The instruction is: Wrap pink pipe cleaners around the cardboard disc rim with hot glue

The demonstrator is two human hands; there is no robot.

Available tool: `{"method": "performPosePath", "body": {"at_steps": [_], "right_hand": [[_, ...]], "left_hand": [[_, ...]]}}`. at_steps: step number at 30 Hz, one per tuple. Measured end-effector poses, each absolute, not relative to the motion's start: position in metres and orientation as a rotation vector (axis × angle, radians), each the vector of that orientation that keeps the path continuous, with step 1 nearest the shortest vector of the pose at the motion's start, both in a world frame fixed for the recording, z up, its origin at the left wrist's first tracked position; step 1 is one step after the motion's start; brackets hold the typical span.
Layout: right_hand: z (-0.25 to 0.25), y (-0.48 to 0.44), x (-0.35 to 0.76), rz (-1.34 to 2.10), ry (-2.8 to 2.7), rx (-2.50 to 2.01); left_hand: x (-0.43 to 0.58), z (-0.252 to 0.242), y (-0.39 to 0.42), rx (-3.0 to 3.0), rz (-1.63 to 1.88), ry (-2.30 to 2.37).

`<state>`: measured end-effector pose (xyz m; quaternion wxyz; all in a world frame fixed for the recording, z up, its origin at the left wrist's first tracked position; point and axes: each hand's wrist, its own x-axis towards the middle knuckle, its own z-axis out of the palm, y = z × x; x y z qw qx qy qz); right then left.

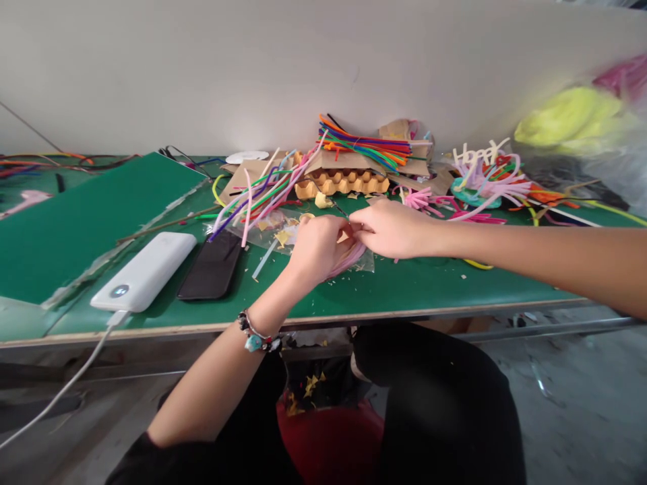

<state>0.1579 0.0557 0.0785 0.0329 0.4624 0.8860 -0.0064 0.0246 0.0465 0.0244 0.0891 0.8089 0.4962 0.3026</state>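
Above the front part of the green table my two hands meet. My left hand [319, 244] is closed around a bundle of pale pink fuzzy stems, like pipe cleaners [348, 261], whose ends stick out below the fingers. Against it, my right hand [387, 228] is closed in a pinch; its fingertips hide what they grip. A thin dark stem [340, 209] runs up from between the hands to a small cream-coloured lump [323, 200]. Under the hands lies a clear plastic sheet [368, 261] with yellowish scraps [282, 237] beside it.
Loose coloured pipe cleaners [253, 202] lie left of centre. Behind the hands stand an egg carton [344, 183] and a multicoloured bundle [364, 145]. A white power bank [146, 269] and a black phone [211, 266] lie left. Pink fuzzy pieces [493, 178] are heaped right.
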Motion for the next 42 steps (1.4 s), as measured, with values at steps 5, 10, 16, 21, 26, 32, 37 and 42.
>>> {"method": "performPosePath", "body": {"at_steps": [5,10,16,21,26,32,37,42], "right_hand": [[0.079,0.059,0.156,-0.312,2.61,1.656],[0.08,0.056,0.158,-1.132,2.265,1.997],[0.077,0.057,0.166,-1.747,1.983,1.965],[0.073,0.061,0.17,-1.58,2.115,1.907],[0.072,0.066,0.178,-1.223,2.496,1.632],[0.083,0.073,0.186,-0.321,2.795,1.083],[0.096,0.072,0.185,0.068,2.845,0.819],[0.102,0.069,0.183,0.342,2.813,0.728]], "left_hand": [[0.033,0.025,0.043,2.569,0.824,1.606],[0.036,0.026,0.04,2.721,0.715,1.657],[0.034,0.021,0.041,2.883,0.832,1.577],[0.037,0.023,0.04,2.888,0.807,1.595],[0.023,0.046,0.033,2.838,0.72,1.533],[-0.013,0.058,0.048,2.659,1.027,1.403],[-0.019,0.046,0.062,2.662,0.931,1.015],[-0.014,0.038,0.066,2.606,0.744,0.923]]}}
